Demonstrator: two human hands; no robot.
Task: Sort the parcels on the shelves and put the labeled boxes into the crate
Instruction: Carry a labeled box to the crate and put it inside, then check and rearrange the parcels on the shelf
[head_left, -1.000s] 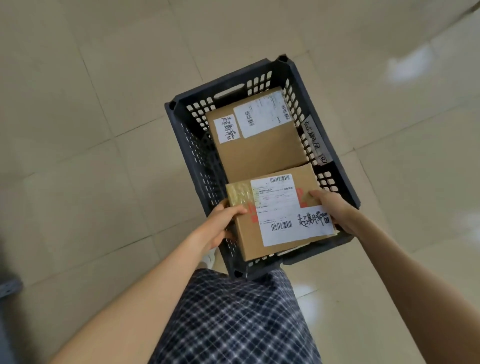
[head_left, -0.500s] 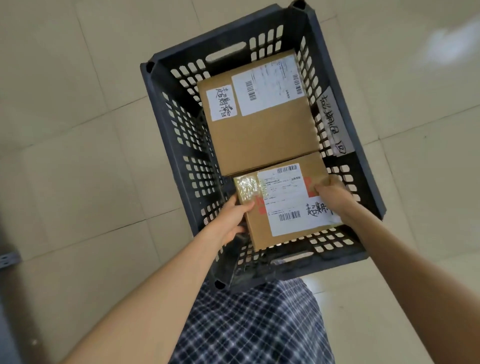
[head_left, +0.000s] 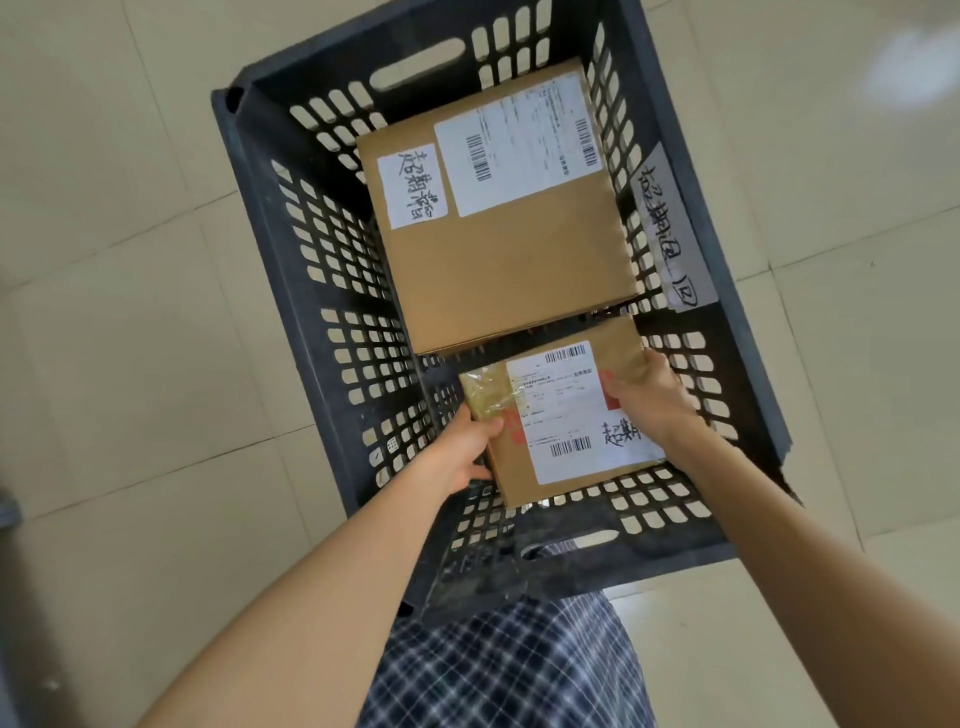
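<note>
A dark slotted plastic crate (head_left: 291, 270) stands on the tiled floor below me. A large cardboard box (head_left: 509, 270) with a shipping label and a handwritten white sticker lies in its far half. A smaller labeled cardboard box (head_left: 558, 415) is low inside the near half, close to the crate's bottom. My left hand (head_left: 460, 457) grips its left edge, thumb on top. My right hand (head_left: 649, 397) holds its right edge and covers part of the handwritten sticker.
A handwritten paper tag (head_left: 670, 228) is stuck on the crate's right rim. Beige floor tiles (head_left: 114, 332) surround the crate. My checkered clothing (head_left: 509, 670) shows at the bottom. A dark object edge (head_left: 8, 512) sits at the far left.
The small box has gone down from rim height deep into the crate's near half, both hands still on it. My head has come closer, so the crate looks larger.
</note>
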